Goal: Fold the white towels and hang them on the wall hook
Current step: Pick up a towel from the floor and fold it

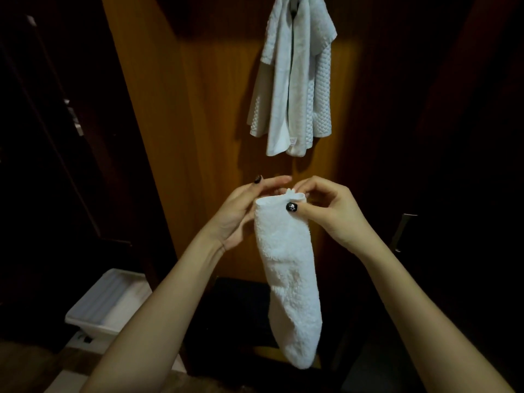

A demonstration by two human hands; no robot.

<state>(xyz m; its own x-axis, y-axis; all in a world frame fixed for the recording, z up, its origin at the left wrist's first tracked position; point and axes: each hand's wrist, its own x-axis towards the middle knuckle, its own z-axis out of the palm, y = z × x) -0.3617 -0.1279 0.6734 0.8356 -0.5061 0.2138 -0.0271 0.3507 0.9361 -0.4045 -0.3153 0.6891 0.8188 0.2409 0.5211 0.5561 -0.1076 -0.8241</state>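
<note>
A dim room, with a tall orange-brown wooden panel (215,114) straight ahead and dark doors to either side. In front of it a folded white towel (287,273) hangs as a long narrow roll, gripped at its top end by both hands. The right hand (331,214) pinches the top edge between thumb and forefinger; the left hand (241,211) cups the towel's side, fingers loosely spread around it. To do this well, I'd keep the fold's layers gathered in that pinch and find a firm loop or edge before lifting to the hook, which is hidden. Above, towels already hung (292,80) crowd that spot, so the new one may have to go over them. Lower left sits a white bin (109,304), well clear; a door handle (402,231) stands at right
</note>
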